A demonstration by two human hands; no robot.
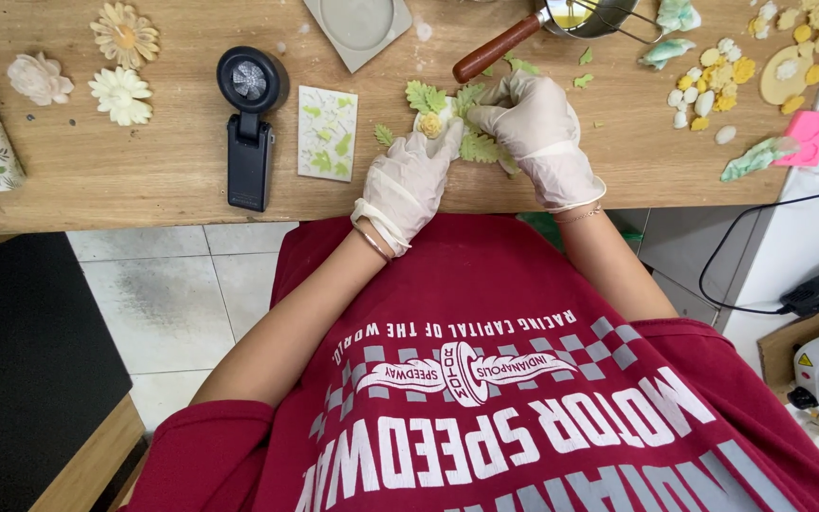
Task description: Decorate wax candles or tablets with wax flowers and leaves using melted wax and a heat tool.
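2 gloved hands meet over a small white disc (431, 120) ringed with green leaves (422, 95) and topped by a yellow flower (430, 124), lying on the wooden table (144, 161) near its front edge. The left hand (405, 182) rests its fingertips against the disc's lower side, fingers held together. The right hand (537, 128) curls over the leaves on the other side, its fingers pinching a leaf (474, 95) at the disc's rim. Just left lies a white tile (326, 133) dotted with green pieces, then a black fan (250, 123). 3 wax flowers (120, 66) sit far left. Behind the hands a pot with a wooden handle (497, 47) and a square mould (357, 27) stand. Yellow and white pieces (713, 81) scatter at right, beside a pink block (808, 136).
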